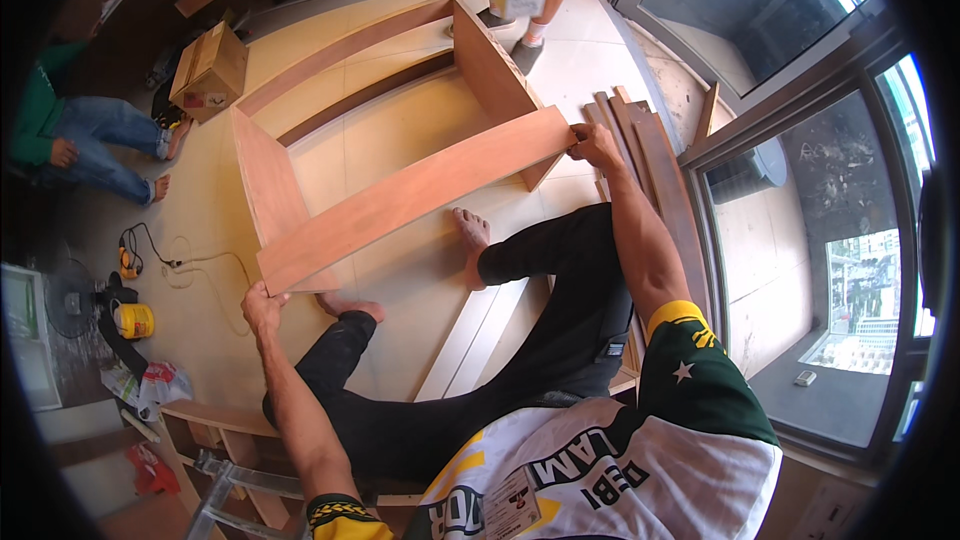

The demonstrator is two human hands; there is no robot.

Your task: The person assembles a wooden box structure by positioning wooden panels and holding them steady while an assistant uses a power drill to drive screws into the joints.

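Note:
A long reddish-brown wooden board (420, 198) lies across the near side of a rectangular wooden frame (490, 70). My left hand (263, 308) grips the board's left end, with the fingers closed on its edge. At the opposite end my right hand (594, 144) is closed around the board's corner. The frame rests on the floor and has side panels, with a left panel (268, 180) reaching toward the board. Whether the board touches the frame along its whole length I cannot tell. My bare feet stand on the floor just below the board.
Dark wooden planks (650, 170) are stacked at right beside the glass doors (770, 270). White strips (475, 335) lie between my legs. A cardboard box (210, 70), a yellow bucket (134, 320) and a cord (205, 262) are at left. Two other people are nearby, at left and top.

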